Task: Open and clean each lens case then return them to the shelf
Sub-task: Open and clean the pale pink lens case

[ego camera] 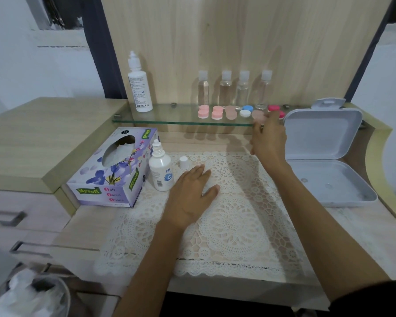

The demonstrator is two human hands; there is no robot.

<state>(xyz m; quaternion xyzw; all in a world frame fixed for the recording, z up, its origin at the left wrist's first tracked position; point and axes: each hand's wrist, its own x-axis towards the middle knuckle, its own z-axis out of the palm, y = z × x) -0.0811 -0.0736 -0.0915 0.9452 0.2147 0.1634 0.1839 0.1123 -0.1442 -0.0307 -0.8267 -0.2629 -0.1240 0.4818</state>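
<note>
Now our right hand (269,139) reaches the pale lens case (258,114) on the far glass shelf (169,118), seemingly fetching it; we cannot tell its grip. Our left hand (190,191) lies released on the desk (89,227). Next, we judge: pinch and lift.

Two bare forearms, one dark sleeve.
The left hand (190,195) and right hand (269,140) are uncovered, as are both forearms. A plain black fabric sleeve (373,296) covers the right arm above the forearm, its edge showing at the picture's lower corner.
</note>
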